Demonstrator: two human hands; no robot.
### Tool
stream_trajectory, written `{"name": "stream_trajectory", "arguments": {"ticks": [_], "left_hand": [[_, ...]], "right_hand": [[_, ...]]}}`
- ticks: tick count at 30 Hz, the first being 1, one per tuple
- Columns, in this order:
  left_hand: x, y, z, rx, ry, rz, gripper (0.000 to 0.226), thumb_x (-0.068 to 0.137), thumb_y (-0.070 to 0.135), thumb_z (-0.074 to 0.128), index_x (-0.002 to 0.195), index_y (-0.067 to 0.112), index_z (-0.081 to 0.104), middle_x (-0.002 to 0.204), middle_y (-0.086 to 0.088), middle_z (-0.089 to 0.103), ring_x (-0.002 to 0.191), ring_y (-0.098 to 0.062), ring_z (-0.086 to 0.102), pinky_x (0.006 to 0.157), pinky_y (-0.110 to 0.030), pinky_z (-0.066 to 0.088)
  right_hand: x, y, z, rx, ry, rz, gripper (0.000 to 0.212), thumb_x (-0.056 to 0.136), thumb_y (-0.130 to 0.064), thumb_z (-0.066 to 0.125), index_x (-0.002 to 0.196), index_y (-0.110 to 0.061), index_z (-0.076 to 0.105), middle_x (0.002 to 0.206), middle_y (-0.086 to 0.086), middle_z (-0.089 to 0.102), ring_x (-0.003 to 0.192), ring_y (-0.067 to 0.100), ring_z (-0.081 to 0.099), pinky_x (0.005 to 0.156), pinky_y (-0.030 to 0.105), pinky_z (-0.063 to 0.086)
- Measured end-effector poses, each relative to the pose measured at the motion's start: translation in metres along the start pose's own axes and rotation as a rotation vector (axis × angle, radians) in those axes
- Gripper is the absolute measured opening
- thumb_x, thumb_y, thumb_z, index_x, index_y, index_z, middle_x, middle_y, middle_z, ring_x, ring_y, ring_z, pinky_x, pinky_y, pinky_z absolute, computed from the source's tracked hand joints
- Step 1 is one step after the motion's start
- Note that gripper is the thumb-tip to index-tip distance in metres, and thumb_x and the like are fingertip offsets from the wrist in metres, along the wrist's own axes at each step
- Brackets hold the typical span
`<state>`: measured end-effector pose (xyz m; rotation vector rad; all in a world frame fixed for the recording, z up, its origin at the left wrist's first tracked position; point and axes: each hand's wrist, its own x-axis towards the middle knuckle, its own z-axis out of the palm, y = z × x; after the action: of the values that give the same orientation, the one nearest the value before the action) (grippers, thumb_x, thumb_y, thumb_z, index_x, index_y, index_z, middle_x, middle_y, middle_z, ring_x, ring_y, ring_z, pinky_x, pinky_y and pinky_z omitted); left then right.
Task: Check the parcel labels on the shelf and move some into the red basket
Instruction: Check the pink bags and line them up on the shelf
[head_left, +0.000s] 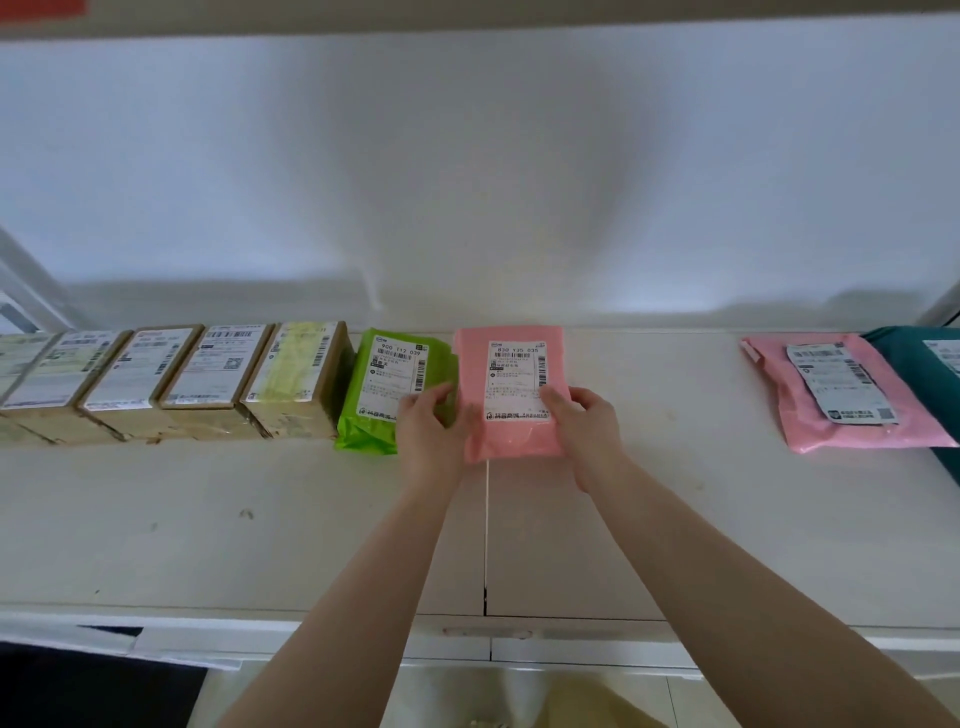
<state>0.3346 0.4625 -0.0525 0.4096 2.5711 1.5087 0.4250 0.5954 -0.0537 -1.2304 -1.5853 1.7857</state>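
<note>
Pink mailer in hand (511, 395): is being held at the back of the white shelf (208, 519), label side up, its far edge near the wall; it cannot be told whether its near end is lifted or lying flat.

Left hand (431, 431): is being kept on the mailer's left edge, fingers curled round it, thumb toward the green mailer (387, 395) just beside.

Right hand (587, 421): is gripping the right edge, thumb lying on the lower corner of the label (517, 376).

Label: is being kept facing the camera; the top code is being read as roughly "830 Y35 035", the smaller print being too fine to make out.

Handling, judged: soft plastic film, likely light and limp; sagging is to be expected if taken by one corner. The film looks slick, so it is best gripped along both long edges, as now, or pinched through the padded middle.

Fragility: contents are hidden; nothing can be told.

Boxes (171, 374): a row of taped cardboard cartons is standing left of the green mailer, side touching side, labels up; judged stiffer and heavier.

Other mailers: a second pink mailer (841, 395) is lying well apart to the right, a dark teal one (914, 364) overlapping its far edge.

Red basket: is not being seen in this view; its contents cannot be told.

Below the shelf: a yellowish item (597, 701) is partly showing, unidentified.
</note>
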Motion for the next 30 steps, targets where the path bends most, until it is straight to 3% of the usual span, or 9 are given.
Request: {"name": "stream_trajectory", "arguments": {"ticks": [7,12,17,22,24,27,30], "left_hand": [[0.009,-0.010,0.008,0.173,-0.008,0.094,0.038,0.091,0.035,0.063,0.125,0.017,0.066,0.108,-0.004,0.059,0.098,-0.024,0.058,0.086,-0.033,0.049],[0.008,-0.013,0.010,0.225,0.020,0.122,0.036,0.094,0.040,0.057,0.123,0.021,0.066,0.105,-0.003,0.062,0.099,-0.027,0.057,0.084,-0.037,0.050],[0.008,-0.011,0.010,0.208,0.029,0.110,0.036,0.094,0.041,0.057,0.123,0.023,0.066,0.106,-0.003,0.063,0.101,-0.026,0.057,0.082,-0.037,0.050],[0.003,-0.008,0.009,0.188,0.050,0.119,0.035,0.094,0.039,0.057,0.123,0.022,0.065,0.111,-0.001,0.061,0.101,-0.023,0.059,0.080,-0.035,0.052],[-0.001,-0.006,0.008,0.197,0.068,0.125,0.033,0.095,0.038,0.056,0.123,0.023,0.064,0.113,0.000,0.059,0.103,-0.023,0.056,0.078,-0.030,0.046],[-0.007,0.000,0.008,0.256,0.111,0.113,0.032,0.095,0.037,0.057,0.124,0.026,0.063,0.119,0.001,0.056,0.111,-0.022,0.049,0.080,-0.029,0.037],[-0.012,0.011,0.012,0.215,0.128,0.148,0.033,0.093,0.032,0.060,0.125,0.025,0.062,0.122,0.001,0.057,0.113,-0.021,0.051,0.086,-0.034,0.044]], "right_hand": [[0.009,0.005,0.011,-0.150,0.000,-0.015,0.026,0.096,-0.029,0.060,0.111,-0.010,0.071,0.092,0.001,0.070,0.085,0.021,0.066,0.081,0.035,0.053],[0.007,0.009,0.012,-0.211,0.007,-0.069,0.016,0.095,-0.025,0.061,0.103,-0.014,0.069,0.083,-0.004,0.068,0.070,0.011,0.062,0.061,0.026,0.044],[0.005,0.006,0.013,-0.278,0.004,-0.068,0.021,0.093,-0.034,0.063,0.101,-0.016,0.071,0.087,-0.001,0.072,0.083,0.022,0.067,0.073,0.032,0.050],[0.004,0.006,0.012,-0.298,0.029,-0.053,0.042,0.088,-0.047,0.062,0.118,-0.019,0.072,0.105,0.001,0.076,0.099,0.025,0.070,0.092,0.045,0.055],[0.003,0.004,0.010,-0.284,0.027,-0.045,0.046,0.087,-0.048,0.063,0.121,-0.018,0.070,0.110,0.002,0.076,0.101,0.024,0.070,0.094,0.044,0.054],[-0.001,0.000,0.004,-0.229,0.036,-0.025,0.069,0.075,-0.061,0.062,0.127,-0.017,0.067,0.117,0.002,0.073,0.107,0.023,0.068,0.098,0.045,0.053],[-0.004,-0.005,-0.011,-0.169,0.064,-0.004,0.058,0.086,-0.049,0.067,0.128,-0.009,0.064,0.117,0.004,0.069,0.105,0.022,0.066,0.097,0.041,0.052]]}}
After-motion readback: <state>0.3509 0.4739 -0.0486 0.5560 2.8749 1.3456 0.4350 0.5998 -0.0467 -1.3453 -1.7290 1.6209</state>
